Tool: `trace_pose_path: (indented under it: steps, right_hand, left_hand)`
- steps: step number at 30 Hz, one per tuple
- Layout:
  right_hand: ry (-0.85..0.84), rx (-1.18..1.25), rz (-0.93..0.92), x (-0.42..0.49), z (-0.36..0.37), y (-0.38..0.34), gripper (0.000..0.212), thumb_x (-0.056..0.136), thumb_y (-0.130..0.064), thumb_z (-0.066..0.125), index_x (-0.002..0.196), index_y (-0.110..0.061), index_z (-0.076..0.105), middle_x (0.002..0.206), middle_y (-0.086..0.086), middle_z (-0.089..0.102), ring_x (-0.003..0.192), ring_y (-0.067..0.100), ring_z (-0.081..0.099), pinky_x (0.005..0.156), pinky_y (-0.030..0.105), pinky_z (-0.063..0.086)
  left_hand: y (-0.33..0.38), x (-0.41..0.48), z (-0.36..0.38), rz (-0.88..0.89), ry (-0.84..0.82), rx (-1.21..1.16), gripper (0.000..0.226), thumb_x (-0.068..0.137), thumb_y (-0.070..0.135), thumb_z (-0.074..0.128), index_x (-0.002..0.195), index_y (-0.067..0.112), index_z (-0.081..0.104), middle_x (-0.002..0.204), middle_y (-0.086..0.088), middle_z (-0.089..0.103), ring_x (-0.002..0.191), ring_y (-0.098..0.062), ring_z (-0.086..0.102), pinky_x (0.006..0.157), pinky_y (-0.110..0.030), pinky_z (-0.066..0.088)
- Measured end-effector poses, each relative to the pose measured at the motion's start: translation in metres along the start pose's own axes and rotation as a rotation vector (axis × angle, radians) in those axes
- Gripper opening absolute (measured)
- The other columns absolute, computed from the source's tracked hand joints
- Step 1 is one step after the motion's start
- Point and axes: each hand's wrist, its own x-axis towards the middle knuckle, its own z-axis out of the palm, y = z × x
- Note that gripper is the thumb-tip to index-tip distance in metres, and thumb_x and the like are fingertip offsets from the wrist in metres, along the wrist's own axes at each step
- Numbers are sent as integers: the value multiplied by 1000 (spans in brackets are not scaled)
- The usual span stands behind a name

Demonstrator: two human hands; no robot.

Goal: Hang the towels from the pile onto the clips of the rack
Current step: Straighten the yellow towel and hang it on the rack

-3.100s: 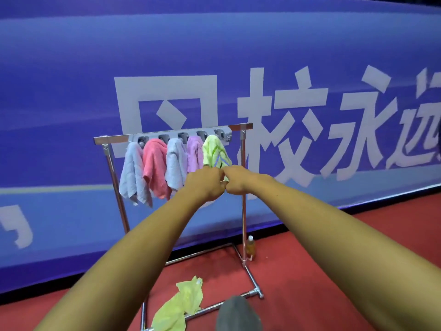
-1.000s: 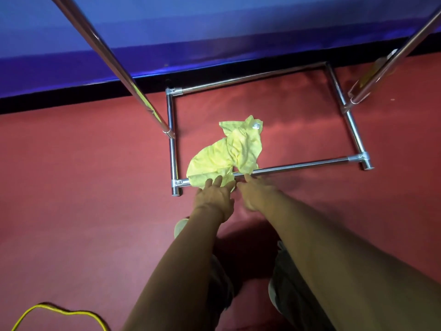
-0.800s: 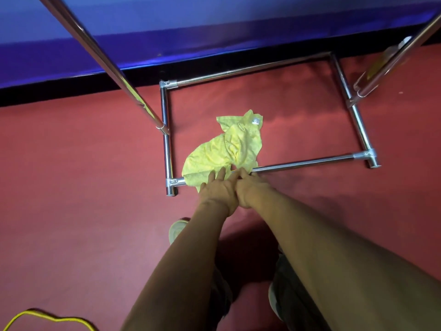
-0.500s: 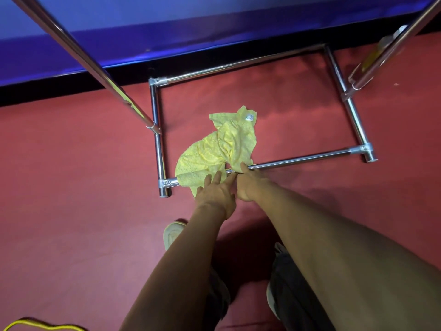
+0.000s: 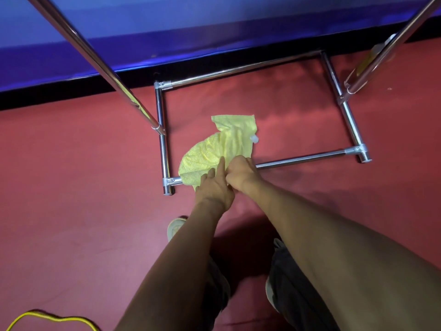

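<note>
Underfoot, red flooring (image 5: 71,187) is spread up to a blue wall. The near edge of a yellow towel (image 5: 222,144) is pinched by the curled fingers of the right hand (image 5: 241,174). The left hand (image 5: 214,187) is laid just beside it, fingers mostly straight and touching the cloth. The towel is crumpled on the floor, draped across the front base bar of the rack (image 5: 298,160). No other loose towel is seen. The clips are out of view, so the number already hung cannot be told. This towel is judged yet to be lifted and clipped.
</note>
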Motion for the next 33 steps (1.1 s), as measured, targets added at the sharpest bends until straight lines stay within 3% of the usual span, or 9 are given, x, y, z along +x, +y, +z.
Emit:
trace_pose_path:
  steps: [4,7,9,11,15,20,22,27,33]
  right_hand:
    - [6,247,36,-25,-13,-36,24,82,-8,59,59,-11,58,60,5,51,70,25,54,49,25,37]
    - [2,350,15,-51,-37,-58,12,83,-10,64,85,-5,75,83,9,72,84,28,67,74,33,58]
    - [25,442,21,-72,-61,-69,18,81,-3,65,96,-6,74,86,11,72,82,28,69,72,35,59]
    - [50,509,6,-94,-85,-82,18,79,-1,64,90,-13,71,84,9,71,77,26,67,65,31,55]
    - [138,480,-129,-146,-127,-118,25,77,-1,62,74,-26,59,94,5,72,102,27,69,93,38,56]
    - [266,333,-306,-232,-188,-158,16,84,-11,59,78,-26,59,107,4,72,106,26,65,95,37,52]
    - [288,287,-343,-271,-218,-172,20,86,-10,54,92,-25,65,115,6,71,112,28,62,98,37,50]
    - [337,216,-404,-356,-276,-196,35,92,-4,40,117,-4,65,123,16,66,114,35,60,97,43,50]
    - [489,260,-486,-427,-323,-212,28,89,-8,51,105,-2,73,105,16,73,100,35,68,88,42,57]
  left_hand:
    - [14,-26,-16,-90,154,-457,74,96,26,53,159,19,14,126,-12,64,115,-37,60,86,-37,46]
    - [26,-44,-42,-102,293,-613,37,95,19,55,129,7,47,98,-5,62,97,-33,63,74,-29,39]
    - [31,-58,-60,-60,342,-604,22,95,17,56,113,4,56,95,-5,65,91,-31,62,72,-31,40]
    - [38,-74,-82,-13,379,-584,19,98,22,55,109,6,58,101,-12,71,95,-34,65,78,-38,49]
    - [59,-121,-137,106,493,-580,18,97,17,53,107,9,65,102,-13,73,95,-34,66,76,-37,49]
    - [92,-197,-207,218,596,-456,15,87,7,54,90,14,68,93,-10,75,84,-29,64,65,-30,35]
    - [106,-232,-232,268,608,-475,11,89,11,59,82,17,65,82,-4,72,77,-23,61,62,-30,33]
    - [130,-302,-275,336,629,-414,22,90,35,67,86,13,67,80,-5,71,82,-25,65,66,-33,41]
    - [152,-373,-311,310,486,-194,21,88,37,71,95,18,68,88,-3,69,96,-28,69,75,-33,52]
